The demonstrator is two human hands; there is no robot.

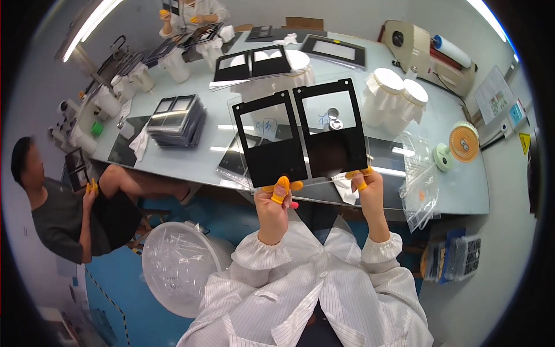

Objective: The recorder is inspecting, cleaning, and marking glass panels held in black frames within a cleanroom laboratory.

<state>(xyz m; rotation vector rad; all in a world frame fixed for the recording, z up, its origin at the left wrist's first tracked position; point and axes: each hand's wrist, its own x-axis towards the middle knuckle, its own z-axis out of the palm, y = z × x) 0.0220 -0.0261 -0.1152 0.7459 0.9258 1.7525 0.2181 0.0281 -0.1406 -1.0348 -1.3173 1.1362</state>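
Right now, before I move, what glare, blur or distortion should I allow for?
Head view: fisheye distortion bows the long edges of the table; head view: the ceiling lights look blown out, and pale glare streaks cross the table; head view: the two-frame panel looks fairly sharp, with a dim patch, possibly a reflection, on its right frame.

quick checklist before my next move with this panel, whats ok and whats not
1. Left hand gripping the clear flat sheet with two black window frames: ok, lower edge.
2. Right hand gripping it too: ok, near the lower right corner.
3. Yellow finger covers on both hands: ok.
4. Windows unmarked: cannot tell; blue marks show, on or behind them.
5. Crinkled clear plastic film fully on the glossy grey table: not ok, overhangs.
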